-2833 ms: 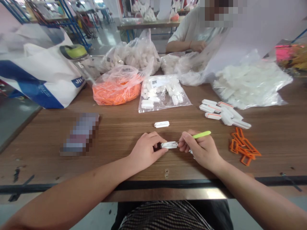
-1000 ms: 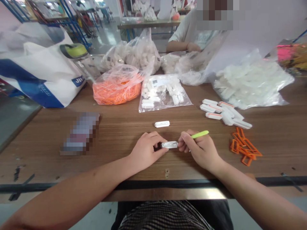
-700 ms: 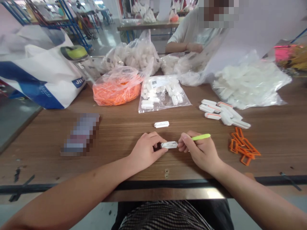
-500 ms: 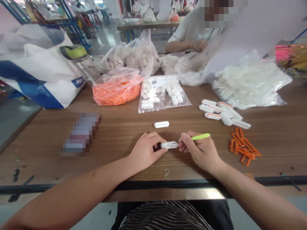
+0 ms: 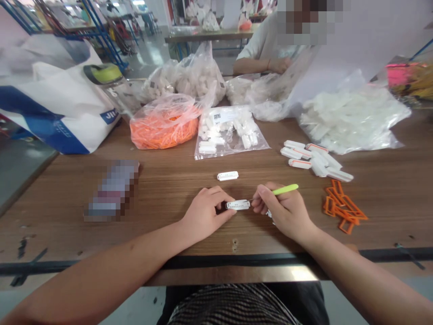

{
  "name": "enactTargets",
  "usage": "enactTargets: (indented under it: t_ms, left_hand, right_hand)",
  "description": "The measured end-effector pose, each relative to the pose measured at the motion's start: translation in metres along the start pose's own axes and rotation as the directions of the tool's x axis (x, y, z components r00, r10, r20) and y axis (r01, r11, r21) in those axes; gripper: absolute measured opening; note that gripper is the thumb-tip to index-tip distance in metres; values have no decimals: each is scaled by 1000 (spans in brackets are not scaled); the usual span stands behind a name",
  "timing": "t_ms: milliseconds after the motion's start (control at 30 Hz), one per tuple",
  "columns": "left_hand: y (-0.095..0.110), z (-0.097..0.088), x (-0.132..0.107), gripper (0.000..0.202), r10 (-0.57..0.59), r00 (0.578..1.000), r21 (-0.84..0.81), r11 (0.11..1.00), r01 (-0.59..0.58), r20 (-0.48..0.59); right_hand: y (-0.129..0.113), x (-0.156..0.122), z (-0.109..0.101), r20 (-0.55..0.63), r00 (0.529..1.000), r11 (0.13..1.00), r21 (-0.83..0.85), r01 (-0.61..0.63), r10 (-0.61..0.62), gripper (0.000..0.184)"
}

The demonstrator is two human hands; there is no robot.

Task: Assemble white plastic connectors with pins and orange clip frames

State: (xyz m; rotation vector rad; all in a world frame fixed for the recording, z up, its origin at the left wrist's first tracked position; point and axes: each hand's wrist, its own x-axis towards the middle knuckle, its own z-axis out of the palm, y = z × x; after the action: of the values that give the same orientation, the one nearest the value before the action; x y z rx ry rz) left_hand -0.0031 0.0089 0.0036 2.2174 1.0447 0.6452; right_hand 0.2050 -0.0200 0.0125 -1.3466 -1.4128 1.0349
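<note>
My left hand pinches the left end of a small white plastic piece with a row of dark dots or holes along its face. My right hand is closed around a thin metal-tipped tool with a yellow-green handle. The tool's tip reaches the right end of the white piece; whether it touches is too fine to tell. Just beyond, a second similar white piece lies on the table. Small white bits show beneath my right hand, partly hidden.
Orange rectangular frames and a cluster of white pieces lie at right. Behind stand a bag of orange parts, a flat bag of white parts and a large clear bag. A blurred phone-like object lies left. Another person sits opposite.
My right hand has shifted slightly, and the tool's handle end has risen a little. More of the white bits under that hand now shows. My left hand keeps its place on the white piece.
</note>
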Motion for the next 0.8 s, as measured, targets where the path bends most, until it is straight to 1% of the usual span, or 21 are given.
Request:
enactTargets:
  t_ms: [200,267,333,400,467,533,633,800]
  left_hand:
    - [0,0,0,7,-12,1000,9,1000,12,6]
    - [0,0,0,7,-8,1000,9,1000,8,5]
    - [1,0,0,7,-3,1000,7,1000,3,4]
    - [2,0,0,7,-6,1000,3,1000,6,2]
    - [2,0,0,7,-14,1000,-1,1000,14,4]
    - [2,0,1,7,-14,1000,0,1000,14,4]
    - [0,0,0,8,-1,1000,3,1000,1,7]
    - [-1,1,0,8,-3,1000,5,1000,3,3]
  right_hand:
    - [2,2,0,11,1000,999,-19,-26,27,42]
    - [1,1,0,21,1000,999,-48,-16,17,42]
    - [1,0,0,57,998,992,-120,41,-34,40]
    - [0,-2,0,101,990,966,-229,122,-101,37]
    - [1,-3,0,120,983,943,-288,167,-138,35]
    - [2,-3,0,105,986,955,-254,154,-131,36]
    - [3,-2,0,64,994,988,-127,92,-84,39]
    - [-1,0,2,-16,1000,1000,-2,10,-10,43]
